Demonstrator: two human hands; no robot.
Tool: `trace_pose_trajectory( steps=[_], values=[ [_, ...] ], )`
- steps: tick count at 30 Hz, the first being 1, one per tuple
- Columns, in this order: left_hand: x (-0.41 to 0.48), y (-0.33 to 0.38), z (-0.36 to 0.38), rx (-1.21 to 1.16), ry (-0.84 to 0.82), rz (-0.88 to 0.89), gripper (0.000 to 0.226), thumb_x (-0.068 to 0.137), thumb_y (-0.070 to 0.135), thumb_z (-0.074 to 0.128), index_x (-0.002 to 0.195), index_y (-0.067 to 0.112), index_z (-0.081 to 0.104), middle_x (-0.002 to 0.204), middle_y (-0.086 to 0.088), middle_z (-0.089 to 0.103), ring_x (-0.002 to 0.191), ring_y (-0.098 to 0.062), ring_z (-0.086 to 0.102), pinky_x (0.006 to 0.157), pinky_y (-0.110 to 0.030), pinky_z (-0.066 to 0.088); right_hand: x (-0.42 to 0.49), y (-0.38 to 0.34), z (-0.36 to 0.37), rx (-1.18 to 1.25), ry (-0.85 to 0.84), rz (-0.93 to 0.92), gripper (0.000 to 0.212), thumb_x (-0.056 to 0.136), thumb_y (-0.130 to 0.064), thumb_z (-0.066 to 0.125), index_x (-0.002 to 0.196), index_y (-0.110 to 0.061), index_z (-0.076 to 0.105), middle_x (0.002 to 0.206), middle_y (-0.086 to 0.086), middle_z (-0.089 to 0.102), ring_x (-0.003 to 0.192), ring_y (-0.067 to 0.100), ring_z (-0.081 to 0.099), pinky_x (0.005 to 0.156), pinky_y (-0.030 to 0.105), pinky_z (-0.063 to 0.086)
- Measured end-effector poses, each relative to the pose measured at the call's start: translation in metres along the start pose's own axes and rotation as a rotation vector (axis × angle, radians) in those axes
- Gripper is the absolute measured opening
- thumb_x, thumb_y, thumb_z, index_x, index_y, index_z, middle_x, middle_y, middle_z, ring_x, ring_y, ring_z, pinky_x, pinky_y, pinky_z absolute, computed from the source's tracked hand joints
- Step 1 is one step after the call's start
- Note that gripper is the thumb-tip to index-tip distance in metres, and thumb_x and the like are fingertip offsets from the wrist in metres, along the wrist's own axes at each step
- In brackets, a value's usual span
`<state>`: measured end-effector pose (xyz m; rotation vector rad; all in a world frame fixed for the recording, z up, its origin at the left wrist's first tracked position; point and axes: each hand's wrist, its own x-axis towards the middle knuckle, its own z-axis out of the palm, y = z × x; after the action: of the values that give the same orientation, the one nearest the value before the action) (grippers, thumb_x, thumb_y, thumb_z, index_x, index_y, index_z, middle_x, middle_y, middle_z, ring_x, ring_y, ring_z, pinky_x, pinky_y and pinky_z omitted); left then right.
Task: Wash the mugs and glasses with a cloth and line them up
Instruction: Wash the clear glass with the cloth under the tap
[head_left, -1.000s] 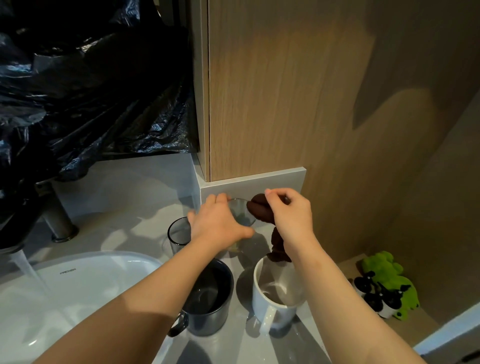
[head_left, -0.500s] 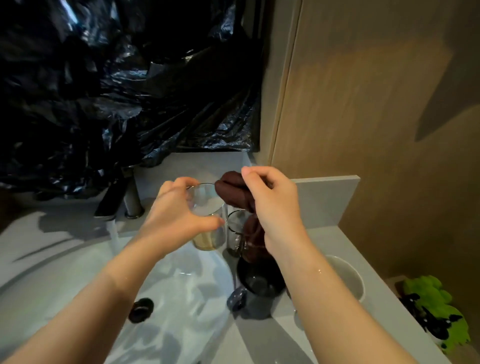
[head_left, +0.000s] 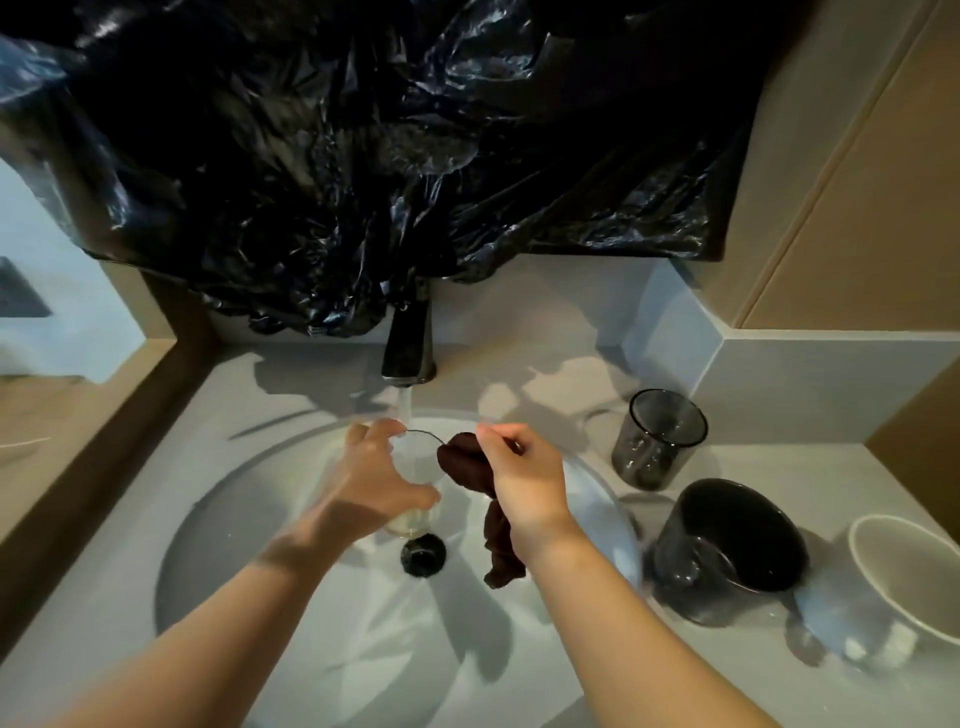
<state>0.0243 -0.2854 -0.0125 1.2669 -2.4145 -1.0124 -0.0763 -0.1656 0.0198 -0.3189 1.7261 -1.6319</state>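
Observation:
My left hand (head_left: 371, 480) grips a clear glass (head_left: 415, 467) upright over the white sink (head_left: 218, 519), right under the running tap (head_left: 408, 345). A stream of water falls into the glass. My right hand (head_left: 522, 475) pinches a dark brown cloth (head_left: 480, 499) at the glass's right rim; the cloth's tail hangs down over the basin. On the counter to the right stand a smoked glass (head_left: 657, 439), a dark mug (head_left: 727, 545) and a white mug (head_left: 904, 582).
The black drain plug (head_left: 423, 555) sits in the basin below the glass. Black plastic sheeting (head_left: 389, 156) hangs over the wall behind the tap. A wooden panel (head_left: 857, 182) rises at the right, with a grey backsplash (head_left: 831, 384) beneath it.
Both hands carried the glass and cloth leftward from the counter corner to the sink, under the tap's stream. The view swung left with them.

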Motion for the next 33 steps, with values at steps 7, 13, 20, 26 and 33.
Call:
trace_pose_trajectory(
  steps=[7,13,20,26,33],
  values=[
    [0.031,-0.013,0.001,-0.072,-0.097,0.023,0.082,0.061,0.021,0.087,0.131,0.012,0.044,0.121,-0.005,0.043,0.104,-0.02,0.051,0.095,-0.037,0.048,0.021,0.007,0.018,0.002,0.129,0.041,0.017,0.093,-0.027,0.055,0.091,-0.011,0.062,0.08,0.0,0.076,0.035,0.006,0.054,0.04,0.019,0.033],
    [0.037,-0.029,0.0,-0.282,-0.235,0.007,0.093,0.053,0.033,0.085,0.133,0.019,0.042,0.118,-0.003,0.055,0.107,-0.021,0.056,0.09,-0.034,0.047,0.02,0.012,0.017,0.001,0.222,0.056,0.017,0.093,-0.031,0.053,0.091,-0.016,0.062,0.085,-0.002,0.076,0.028,0.013,0.044,0.042,0.021,0.035],
    [0.036,-0.042,0.007,-0.883,-0.349,-0.291,0.08,0.064,0.01,0.079,0.134,0.02,0.04,0.114,-0.007,0.057,0.092,-0.019,0.057,0.072,-0.034,0.044,0.026,0.021,0.014,-0.045,0.268,0.087,0.019,0.093,-0.032,0.054,0.092,-0.014,0.061,0.08,-0.005,0.076,0.029,0.018,0.031,0.04,0.021,0.033],
    [0.02,-0.06,0.012,-1.012,-0.433,-0.527,0.048,0.078,0.033,0.065,0.121,0.012,0.057,0.118,-0.017,0.062,0.09,-0.03,0.066,0.063,-0.037,0.052,0.025,0.034,0.01,-0.017,0.211,0.145,0.019,0.093,-0.029,0.053,0.093,-0.012,0.06,0.083,-0.001,0.076,0.029,0.021,0.042,0.04,0.022,0.032],
    [0.008,-0.061,0.008,-1.08,-0.41,-0.811,0.041,0.084,0.042,0.057,0.091,0.002,0.06,0.06,-0.016,0.066,0.066,-0.03,0.06,0.068,-0.039,0.05,0.03,0.047,0.009,-0.031,0.176,0.174,0.021,0.094,-0.029,0.052,0.092,-0.009,0.059,0.082,0.0,0.076,0.03,0.019,0.032,0.04,0.021,0.03]
  ],
)
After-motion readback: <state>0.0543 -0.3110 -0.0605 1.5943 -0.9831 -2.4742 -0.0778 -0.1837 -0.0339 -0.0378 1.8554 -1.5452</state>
